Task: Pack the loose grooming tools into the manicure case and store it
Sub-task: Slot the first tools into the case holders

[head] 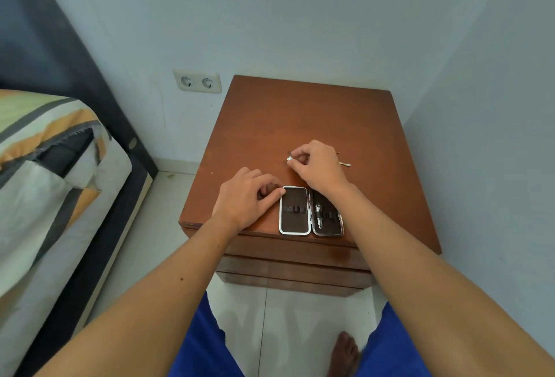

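The manicure case (295,210) lies open flat near the front edge of the brown nightstand (270,124). Its two dark halves have silver rims. One metal tool (319,215) sits strapped in the right half. My left hand (246,196) rests on the tabletop with its thumb touching the case's top left corner. Just behind the case, my right hand (318,166) pinches a small metal grooming tool (290,158) at its fingertips. Thin loose tools (344,164) poke out from behind my right hand; most of them is hidden.
A bed with a striped cover (45,172) stands at the left. A double wall socket (198,81) is on the wall behind. Drawer fronts (294,268) show below the nightstand top. A wall runs close along the right side.
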The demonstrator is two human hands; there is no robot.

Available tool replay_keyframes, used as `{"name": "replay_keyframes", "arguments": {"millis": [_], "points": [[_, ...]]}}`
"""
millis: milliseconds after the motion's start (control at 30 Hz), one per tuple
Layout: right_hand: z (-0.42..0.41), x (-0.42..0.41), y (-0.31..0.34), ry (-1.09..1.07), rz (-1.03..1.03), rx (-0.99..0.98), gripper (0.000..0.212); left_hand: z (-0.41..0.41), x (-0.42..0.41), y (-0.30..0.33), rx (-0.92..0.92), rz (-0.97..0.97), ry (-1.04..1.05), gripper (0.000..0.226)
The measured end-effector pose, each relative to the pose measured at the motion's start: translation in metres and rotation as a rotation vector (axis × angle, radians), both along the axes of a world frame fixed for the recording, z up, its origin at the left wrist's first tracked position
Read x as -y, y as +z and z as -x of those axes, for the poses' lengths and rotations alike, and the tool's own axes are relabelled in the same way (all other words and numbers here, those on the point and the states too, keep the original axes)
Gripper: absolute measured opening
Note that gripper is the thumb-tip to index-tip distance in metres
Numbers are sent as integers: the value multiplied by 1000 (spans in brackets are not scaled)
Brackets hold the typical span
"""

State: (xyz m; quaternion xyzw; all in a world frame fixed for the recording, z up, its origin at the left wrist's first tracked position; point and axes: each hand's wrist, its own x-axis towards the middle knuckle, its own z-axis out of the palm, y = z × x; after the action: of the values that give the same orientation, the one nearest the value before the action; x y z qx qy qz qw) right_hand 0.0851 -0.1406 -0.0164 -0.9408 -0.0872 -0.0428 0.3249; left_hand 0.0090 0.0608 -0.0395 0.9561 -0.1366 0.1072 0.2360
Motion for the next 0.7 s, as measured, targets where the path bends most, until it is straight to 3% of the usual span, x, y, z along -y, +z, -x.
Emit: {"name": "replay_keyframes", "arguments": {"millis": [233,433,700], "points": [[4,-8,-2,37,33,37,10,-1,0,0,8,-8,-5,25],[34,13,11,2,-216,81,7,-1,-1,0,8,-5,-13,24],[80,68,13,-5,-408,-94,25,-1,0,1,2,-1,-17,23]]}}
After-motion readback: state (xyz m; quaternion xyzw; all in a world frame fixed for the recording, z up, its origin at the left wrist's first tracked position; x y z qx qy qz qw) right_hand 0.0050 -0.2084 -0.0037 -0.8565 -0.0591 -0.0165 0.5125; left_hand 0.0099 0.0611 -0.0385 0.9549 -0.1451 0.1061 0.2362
